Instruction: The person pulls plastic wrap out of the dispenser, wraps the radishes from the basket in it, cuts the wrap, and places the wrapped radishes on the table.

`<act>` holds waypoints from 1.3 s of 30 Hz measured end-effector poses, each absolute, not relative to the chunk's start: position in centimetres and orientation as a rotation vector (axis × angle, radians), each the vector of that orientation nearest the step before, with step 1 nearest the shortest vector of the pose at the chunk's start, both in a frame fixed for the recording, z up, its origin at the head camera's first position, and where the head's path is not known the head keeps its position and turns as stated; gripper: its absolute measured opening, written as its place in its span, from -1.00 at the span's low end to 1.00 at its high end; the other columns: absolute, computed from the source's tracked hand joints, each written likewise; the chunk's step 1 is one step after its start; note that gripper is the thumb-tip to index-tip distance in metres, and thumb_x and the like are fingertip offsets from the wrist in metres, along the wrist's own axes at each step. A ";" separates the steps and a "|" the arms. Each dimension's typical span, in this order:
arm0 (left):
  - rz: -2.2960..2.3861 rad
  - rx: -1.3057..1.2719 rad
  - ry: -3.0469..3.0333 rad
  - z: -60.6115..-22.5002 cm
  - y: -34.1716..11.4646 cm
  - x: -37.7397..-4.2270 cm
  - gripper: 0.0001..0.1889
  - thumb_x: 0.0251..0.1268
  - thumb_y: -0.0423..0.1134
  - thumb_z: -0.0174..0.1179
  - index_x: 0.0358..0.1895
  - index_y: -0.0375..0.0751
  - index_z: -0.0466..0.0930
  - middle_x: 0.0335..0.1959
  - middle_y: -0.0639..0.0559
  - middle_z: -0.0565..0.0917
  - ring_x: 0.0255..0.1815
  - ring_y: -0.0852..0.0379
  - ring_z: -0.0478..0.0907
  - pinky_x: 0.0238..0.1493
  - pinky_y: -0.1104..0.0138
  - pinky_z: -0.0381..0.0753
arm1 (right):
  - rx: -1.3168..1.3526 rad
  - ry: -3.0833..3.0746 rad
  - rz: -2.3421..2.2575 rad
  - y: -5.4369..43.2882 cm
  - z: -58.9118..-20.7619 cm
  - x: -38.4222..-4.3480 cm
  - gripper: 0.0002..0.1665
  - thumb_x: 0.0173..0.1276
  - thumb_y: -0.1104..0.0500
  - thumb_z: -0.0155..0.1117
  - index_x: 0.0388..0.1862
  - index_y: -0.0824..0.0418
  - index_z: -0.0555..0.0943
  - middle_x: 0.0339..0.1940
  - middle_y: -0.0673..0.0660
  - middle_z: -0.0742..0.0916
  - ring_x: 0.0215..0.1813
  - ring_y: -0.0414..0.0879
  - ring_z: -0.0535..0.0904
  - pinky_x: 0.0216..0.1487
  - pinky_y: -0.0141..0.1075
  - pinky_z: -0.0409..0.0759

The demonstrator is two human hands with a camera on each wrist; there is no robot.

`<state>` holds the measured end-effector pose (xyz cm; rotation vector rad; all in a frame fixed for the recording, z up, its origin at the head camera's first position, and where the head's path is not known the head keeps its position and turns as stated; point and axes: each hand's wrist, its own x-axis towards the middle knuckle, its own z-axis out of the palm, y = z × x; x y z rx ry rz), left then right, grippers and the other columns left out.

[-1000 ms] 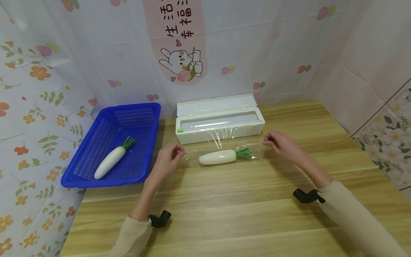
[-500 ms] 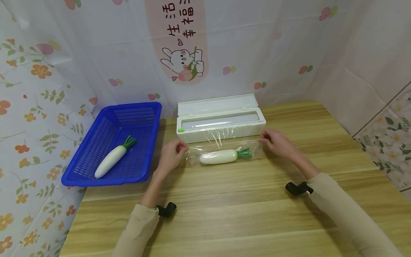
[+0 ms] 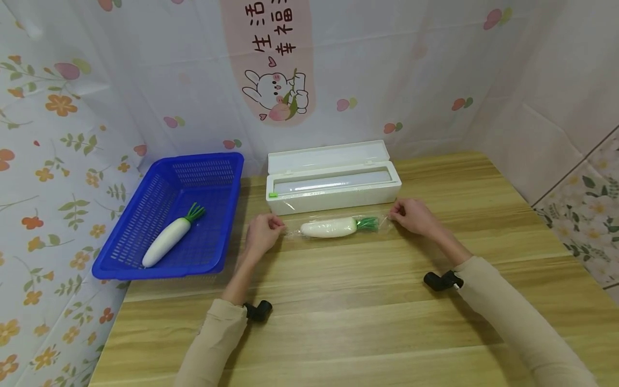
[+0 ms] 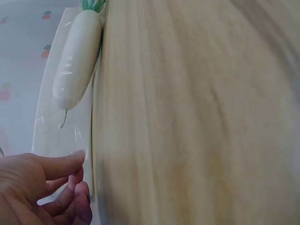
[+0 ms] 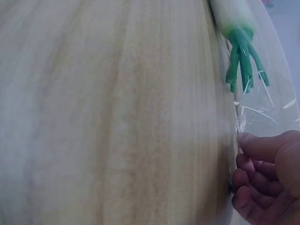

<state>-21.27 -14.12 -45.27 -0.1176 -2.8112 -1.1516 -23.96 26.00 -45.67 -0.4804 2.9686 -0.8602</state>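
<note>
A white radish with green stems lies in clear plastic wrap in front of the white box. My left hand pinches the film just beyond the radish's root tip. At the stem end, my right hand pinches the opposite end of the film. In the left wrist view, the left hand has its thumb against curled fingers, near the thin root. Creased film runs from the stems to the right thumb in the right wrist view.
The white wrap box stands behind with its lid up, a film roll inside and a green slider at its left. A blue basket at the left holds another radish. Patterned cloth hangs behind the table.
Both hands have come slightly inward. The wrapped radish has shifted a little toward the box, and the shiny film streaks stretching up to the box have mostly gone.
</note>
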 end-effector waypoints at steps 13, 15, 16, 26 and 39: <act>-1.259 0.143 -2.807 -45.4 -13.9 -21.3 -0.82 0.06 -0.29 0.54 -0.43 -0.27 0.70 -0.49 -0.05 0.73 -0.43 0.04 0.62 -0.34 0.26 0.50 | -0.313 2.872 -0.957 25.8 -45.2 -23.9 -0.80 0.38 0.22 0.34 -0.37 0.35 0.67 -0.50 0.06 0.67 -0.42 -0.13 0.47 -0.31 -0.26 0.44; -1.267 0.144 -2.814 -45.3 -13.9 -21.3 -0.82 0.07 -0.29 0.53 -0.43 -0.27 0.69 -0.49 -0.05 0.73 -0.43 0.04 0.62 -0.32 0.24 0.51 | -0.296 2.869 -0.958 25.8 -45.2 -23.8 -0.80 0.38 0.21 0.35 -0.37 0.36 0.67 -0.51 0.06 0.67 -0.42 -0.13 0.47 -0.30 -0.26 0.44; -1.266 0.136 -2.818 -45.3 -13.9 -21.3 -0.82 0.07 -0.29 0.53 -0.43 -0.26 0.69 -0.48 -0.05 0.73 -0.42 0.04 0.62 -0.31 0.23 0.52 | -0.289 2.869 -0.957 25.8 -45.2 -23.8 -0.79 0.38 0.20 0.35 -0.37 0.36 0.67 -0.50 0.06 0.67 -0.42 -0.13 0.47 -0.30 -0.26 0.44; -1.375 0.064 -2.786 -45.4 -14.3 -21.3 -0.82 0.08 -0.34 0.52 -0.42 -0.29 0.66 -0.54 -0.01 0.64 -0.47 0.13 0.51 -0.39 0.35 0.42 | -0.297 2.885 -1.017 25.8 -45.4 -23.4 -0.79 0.40 0.19 0.34 -0.30 0.36 0.65 -0.41 0.15 0.68 -0.35 -0.07 0.51 -0.26 -0.26 0.44; -1.463 -0.009 -2.776 -45.1 -14.9 -21.0 -0.88 0.20 -0.40 0.43 -0.34 -0.35 0.67 -0.51 0.00 0.60 -0.41 0.11 0.44 -0.40 0.35 0.38 | -0.333 2.798 -1.148 26.4 -45.8 -23.3 -0.82 0.42 0.22 0.34 -0.25 0.36 0.62 -0.40 0.14 0.68 -0.41 -0.12 0.55 -0.43 -0.36 0.56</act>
